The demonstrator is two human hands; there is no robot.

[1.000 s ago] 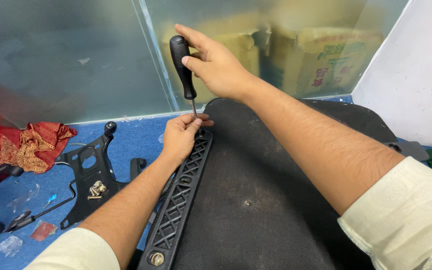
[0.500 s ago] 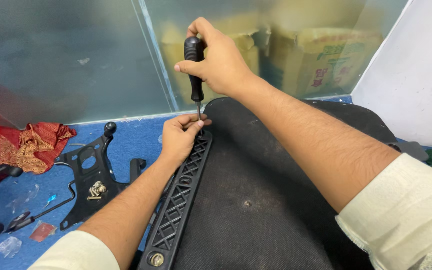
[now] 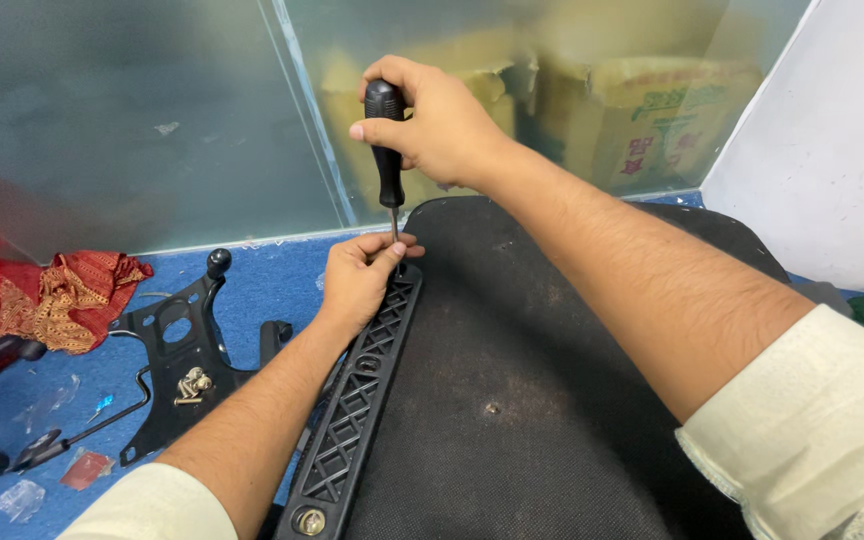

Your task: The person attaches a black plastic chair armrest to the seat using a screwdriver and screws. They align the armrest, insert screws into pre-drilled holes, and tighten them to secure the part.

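My right hand (image 3: 439,125) grips the black handle of a screwdriver (image 3: 386,150), held upright with its tip down at the far end of a black latticed plastic bar (image 3: 357,400). My left hand (image 3: 357,275) pinches around the screwdriver's shaft at that end of the bar, fingers closed on the tip area; whatever sits under the fingertips is hidden. The bar lies along the left edge of a black fabric seat underside (image 3: 552,400). A silver bolt (image 3: 310,521) sits in the bar's near end.
A black metal chair mechanism plate (image 3: 177,350) with a knobbed lever and loose screws (image 3: 190,384) lies on the blue floor at left. Red patterned cloth (image 3: 67,295) lies further left. A frosted glass wall stands behind, with cardboard boxes (image 3: 652,110) beyond it. A white panel (image 3: 832,150) stands at right.
My right hand has swung the screwdriver from a tilt to upright over the bar's far end. My left hand stays pinched at the tip.
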